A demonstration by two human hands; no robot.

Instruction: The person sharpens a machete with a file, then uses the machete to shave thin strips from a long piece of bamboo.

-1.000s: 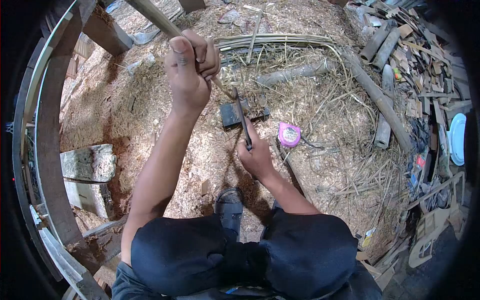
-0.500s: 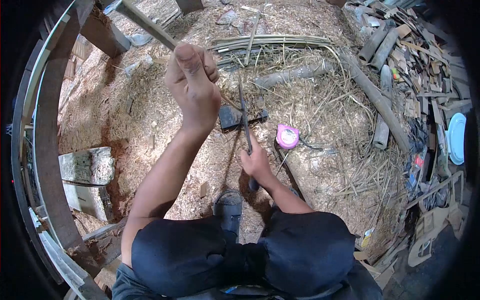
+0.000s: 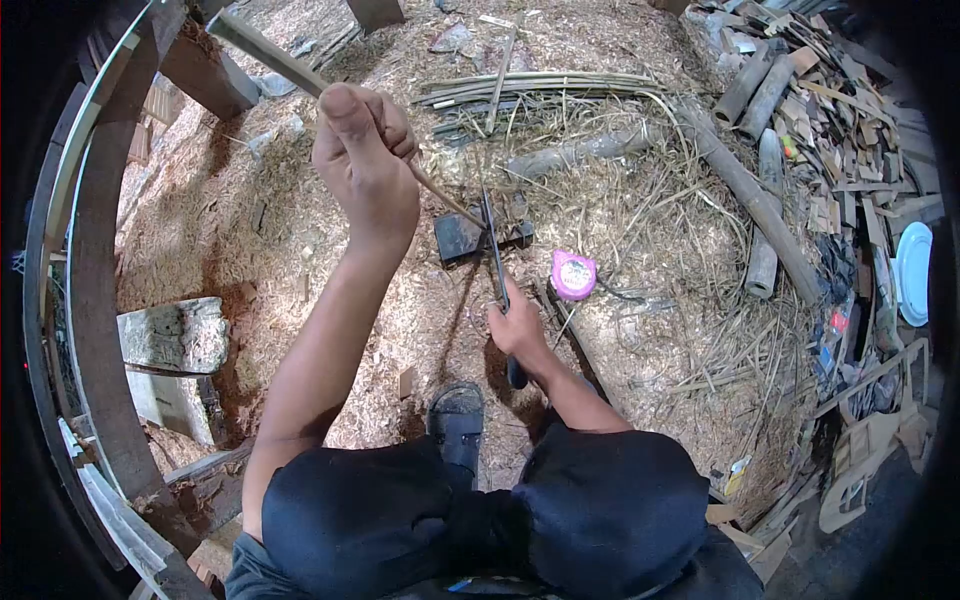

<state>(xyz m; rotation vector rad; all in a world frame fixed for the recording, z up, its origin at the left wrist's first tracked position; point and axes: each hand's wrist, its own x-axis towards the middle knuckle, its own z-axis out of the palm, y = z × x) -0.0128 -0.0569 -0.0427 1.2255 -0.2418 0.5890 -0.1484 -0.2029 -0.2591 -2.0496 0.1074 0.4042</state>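
My left hand (image 3: 365,165) is raised and closed around a bamboo strip (image 3: 265,57), thumb on top. The strip's pale end points to the upper left; its thin end runs down to the knife. My right hand (image 3: 522,325) grips a long, narrow-bladed knife (image 3: 493,235), and its dark handle shows below the fist. The blade points away from me and crosses the strip's lower end. Under that crossing lies a dark block (image 3: 459,240) on the shavings. A pink tape measure (image 3: 573,275) rests just right of the blade.
Wood shavings cover the ground. Bamboo strips (image 3: 560,82) lie in a bundle ahead, with a bamboo pole (image 3: 750,195) to their right. Scrap wood (image 3: 850,150) is heaped at far right near a light-blue basin (image 3: 914,275). A weathered block (image 3: 175,335) stands at left.
My left hand has moved a little left and down, drawing the strip with it. The knife has tilted slightly, and more of its handle shows below my right hand.
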